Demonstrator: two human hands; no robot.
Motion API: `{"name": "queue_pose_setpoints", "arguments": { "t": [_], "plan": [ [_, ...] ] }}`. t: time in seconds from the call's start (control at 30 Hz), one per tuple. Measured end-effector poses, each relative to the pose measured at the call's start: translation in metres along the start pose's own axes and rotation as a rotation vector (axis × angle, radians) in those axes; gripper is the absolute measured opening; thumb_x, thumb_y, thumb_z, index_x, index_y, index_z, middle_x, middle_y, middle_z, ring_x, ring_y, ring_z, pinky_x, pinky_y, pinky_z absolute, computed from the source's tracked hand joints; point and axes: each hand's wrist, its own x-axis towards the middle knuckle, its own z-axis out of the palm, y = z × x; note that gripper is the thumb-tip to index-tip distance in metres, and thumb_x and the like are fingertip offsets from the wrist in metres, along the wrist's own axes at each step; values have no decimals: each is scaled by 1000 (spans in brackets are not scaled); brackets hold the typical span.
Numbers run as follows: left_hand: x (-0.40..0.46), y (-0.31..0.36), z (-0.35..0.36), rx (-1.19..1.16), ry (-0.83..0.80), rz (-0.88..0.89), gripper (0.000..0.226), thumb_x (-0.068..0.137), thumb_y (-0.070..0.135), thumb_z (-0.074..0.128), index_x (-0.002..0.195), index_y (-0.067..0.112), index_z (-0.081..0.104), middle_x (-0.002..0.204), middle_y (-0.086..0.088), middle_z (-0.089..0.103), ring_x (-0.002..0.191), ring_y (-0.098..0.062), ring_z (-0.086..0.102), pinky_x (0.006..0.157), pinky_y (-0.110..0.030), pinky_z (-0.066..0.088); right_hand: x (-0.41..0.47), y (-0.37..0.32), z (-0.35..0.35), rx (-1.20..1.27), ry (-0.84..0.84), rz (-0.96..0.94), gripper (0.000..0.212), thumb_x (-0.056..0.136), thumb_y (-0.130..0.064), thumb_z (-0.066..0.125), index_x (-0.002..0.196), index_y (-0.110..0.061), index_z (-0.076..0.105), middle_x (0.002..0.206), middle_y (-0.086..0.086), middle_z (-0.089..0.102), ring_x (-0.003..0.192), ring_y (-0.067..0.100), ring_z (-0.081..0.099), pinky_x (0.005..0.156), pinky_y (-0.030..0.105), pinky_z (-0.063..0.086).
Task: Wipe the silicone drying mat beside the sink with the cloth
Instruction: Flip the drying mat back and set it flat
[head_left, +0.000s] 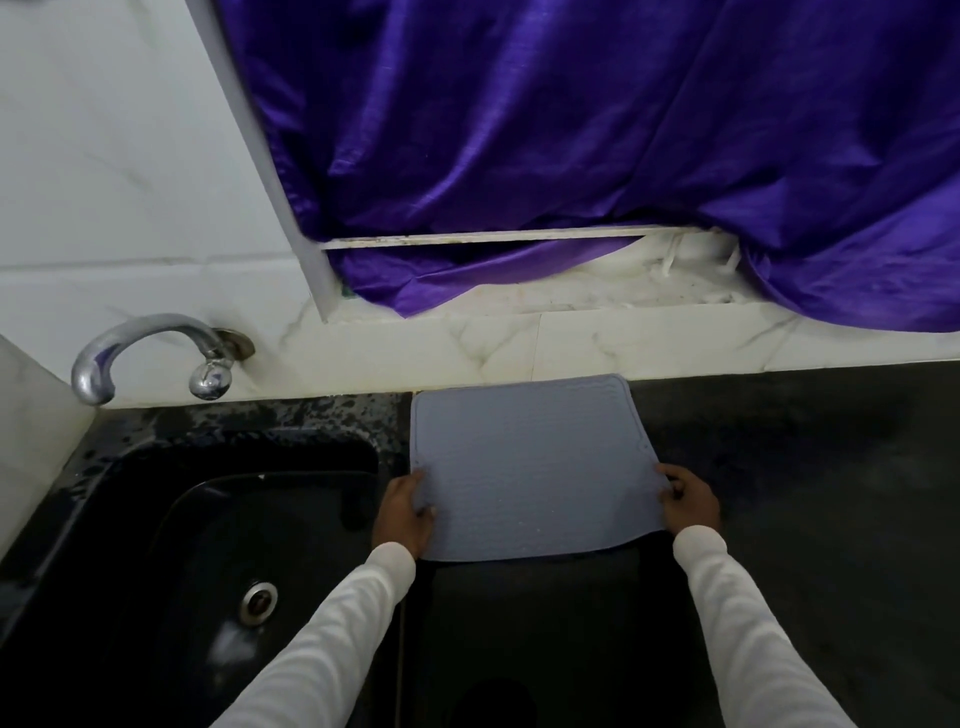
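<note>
A pale blue-grey ribbed silicone drying mat (530, 462) lies on the dark counter just right of the black sink (218, 519); its far edge touches the wall, and its near edge curls up off the counter. My left hand (405, 512) grips the mat's near left edge. My right hand (688, 501) grips its near right edge. Both arms are in white sleeves. No cloth is in view.
A chrome tap (150, 353) juts from the white tiled wall above the sink's back left. A purple curtain (597, 130) hangs over a window sill behind the mat. The dark counter (805, 493) stretches to the right. The sink's drain (258, 603) is at lower left.
</note>
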Motion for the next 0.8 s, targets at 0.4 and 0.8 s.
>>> {"name": "queue_pose_setpoints", "arguments": {
  "t": [0.4, 0.8],
  "plan": [
    [-5, 1, -3, 110, -138, 54, 74, 88, 22, 67, 151, 25, 28, 154, 0, 25, 134, -23, 42, 106, -32, 37, 1, 9, -1, -289, -17, -137, 33, 87, 4, 56, 116, -7, 68, 112, 23, 55, 98, 40, 59, 90, 37, 45],
    [-14, 1, 8, 101, -48, 18, 82, 85, 18, 72, 153, 23, 26, 155, -1, 25, 133, -25, 44, 107, -36, 39, -2, 12, -4, -161, -147, -136, 46, 88, 9, 55, 132, -3, 54, 135, 18, 42, 123, 34, 48, 106, 29, 32]
  ]
}}
